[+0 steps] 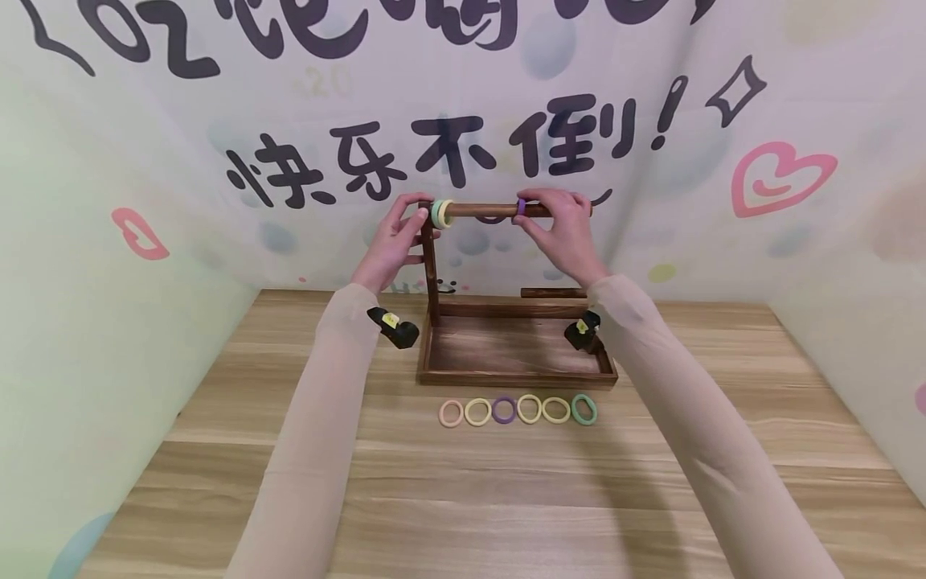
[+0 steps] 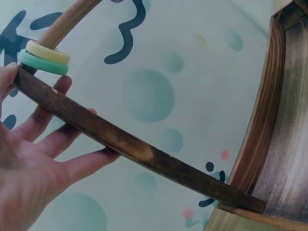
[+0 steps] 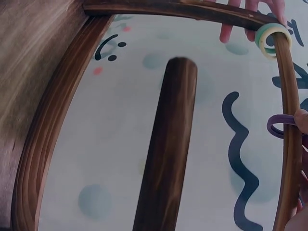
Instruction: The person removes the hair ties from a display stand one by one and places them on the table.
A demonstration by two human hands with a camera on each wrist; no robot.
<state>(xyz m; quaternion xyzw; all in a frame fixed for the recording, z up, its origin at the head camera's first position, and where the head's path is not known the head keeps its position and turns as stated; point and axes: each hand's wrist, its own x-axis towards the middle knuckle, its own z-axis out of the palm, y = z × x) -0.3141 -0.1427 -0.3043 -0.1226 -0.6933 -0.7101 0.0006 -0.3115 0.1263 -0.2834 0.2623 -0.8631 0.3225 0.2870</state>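
My left hand (image 1: 391, 245) grips the top of a dark wooden upright (image 2: 139, 151), thumb on its near side and fingers behind. From that upright a wooden rod (image 1: 481, 211) runs to the right. A mint hair tie (image 2: 43, 63) and a cream hair tie (image 2: 50, 52) hang together on the rod beside the upright. Farther right, my right hand (image 1: 567, 229) pinches a purple hair tie (image 3: 275, 126) that goes around the rod. In the right wrist view most of the right hand is cut off by the edge.
The upright rises from a shallow wooden tray (image 1: 517, 376) on the table (image 1: 463, 498). A shorter, lower wooden rod (image 3: 168, 139) sticks out at the right. In front of the tray lies a row of several hair ties, including a pink one (image 1: 451, 425) and a green one (image 1: 592, 410). A printed cloth (image 1: 347, 249) hangs close behind.
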